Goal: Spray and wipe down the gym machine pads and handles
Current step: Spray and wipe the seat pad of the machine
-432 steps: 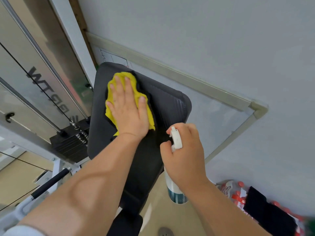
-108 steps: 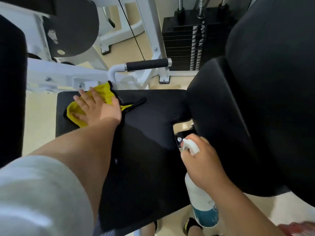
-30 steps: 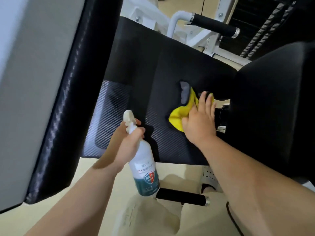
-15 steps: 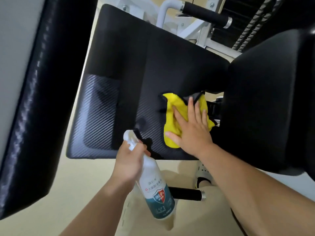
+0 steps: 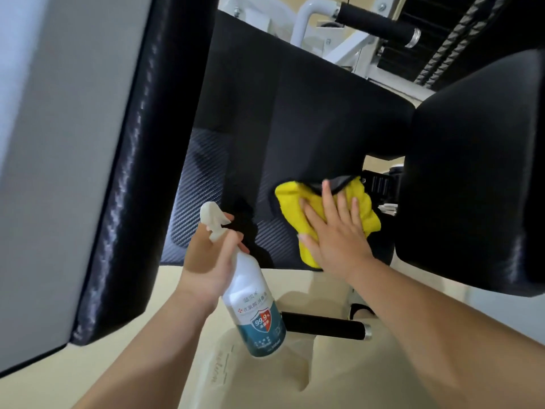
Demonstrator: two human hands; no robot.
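Nearest in, the left hand (image 5: 209, 258) carries the white spray bottle with the teal label (image 5: 256, 314). Its fingers (image 5: 236, 240) curl round the neck just under the trigger head, and whether one is squeezing the trigger I cannot tell. Compared with half a second back the bottle rides a touch higher and closer to the seat, nozzle tipped toward the pad. Below those fingers a short black foam-grip handle with a chrome end (image 5: 324, 325) sticks out, untouched for now.

Across to the right hand (image 5: 339, 240): the fingers (image 5: 327, 199) are straight and fanned, palm down, pressing the yellow microfibre cloth (image 5: 292, 199) flat on the black textured seat pad (image 5: 309, 119). A second ago that cloth sat bunched at the notch; now it lies spread under the palm and has slid toward the seat's near right corner, one edge hanging just past the rim. A few seconds back the roles were swapped, cloth in the left and bottle in the right, so this reads as a fresh pass over the side by the backrest.

Right of those fingers looms the big black backrest pad (image 5: 472, 172); beyond the fingertips, past the seat, waits the other black foam-grip handle on the white frame (image 5: 374, 20). In my judgement the seat is nearly done and the handles remain.
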